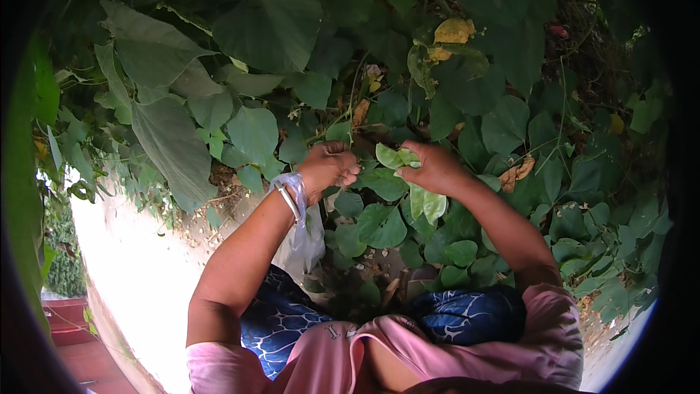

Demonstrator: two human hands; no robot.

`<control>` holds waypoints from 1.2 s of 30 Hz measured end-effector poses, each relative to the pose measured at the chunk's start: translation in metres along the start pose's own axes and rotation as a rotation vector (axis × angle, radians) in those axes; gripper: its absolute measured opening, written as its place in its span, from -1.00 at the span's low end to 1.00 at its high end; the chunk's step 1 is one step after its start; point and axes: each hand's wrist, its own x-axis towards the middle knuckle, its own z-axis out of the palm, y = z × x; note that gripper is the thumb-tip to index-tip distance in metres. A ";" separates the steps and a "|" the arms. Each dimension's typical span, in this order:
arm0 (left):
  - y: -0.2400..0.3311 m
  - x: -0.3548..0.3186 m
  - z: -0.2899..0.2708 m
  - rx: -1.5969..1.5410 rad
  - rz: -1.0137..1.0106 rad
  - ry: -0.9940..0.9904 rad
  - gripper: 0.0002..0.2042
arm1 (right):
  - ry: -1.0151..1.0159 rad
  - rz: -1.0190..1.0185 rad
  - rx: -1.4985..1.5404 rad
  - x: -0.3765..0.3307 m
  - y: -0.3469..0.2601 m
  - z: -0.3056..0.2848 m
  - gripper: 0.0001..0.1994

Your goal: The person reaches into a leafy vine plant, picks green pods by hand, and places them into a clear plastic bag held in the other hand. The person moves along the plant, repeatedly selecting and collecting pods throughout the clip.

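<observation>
My right hand [437, 168] is closed around several flat, pale green bean pods [427, 204]; some hang below the fingers and others poke out past the thumb. Just to its left, my left hand [328, 169] has its fingers curled together beside a thin vine stem [354, 106]. What those fingers pinch, if anything, is too small to make out. A translucent plastic bag [305, 237] hangs from my left wrist, next to a white bangle [288, 200]. Green bean-plant leaves [381, 225] surround both hands.
Dense climbing foliage [270, 25] fills the far side, with a yellowed leaf [453, 31] and shrivelled pods [421, 67] at upper right. Dry brown leaves [516, 174] lie among the vines. A brightly lit pale surface [138, 270] stretches along the left, beside reddish paving [87, 365].
</observation>
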 end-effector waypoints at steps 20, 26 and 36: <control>-0.001 -0.008 -0.013 0.332 0.177 -0.033 -0.83 | 0.079 0.231 0.894 -0.002 0.050 -0.041 -0.23; -0.001 -0.011 -0.022 0.286 0.168 0.027 -0.77 | 0.296 0.213 1.084 -0.014 0.051 -0.087 -0.67; 0.000 -0.062 -0.045 0.335 0.225 0.033 -0.72 | -0.152 0.147 0.547 -0.023 -0.025 0.014 -0.60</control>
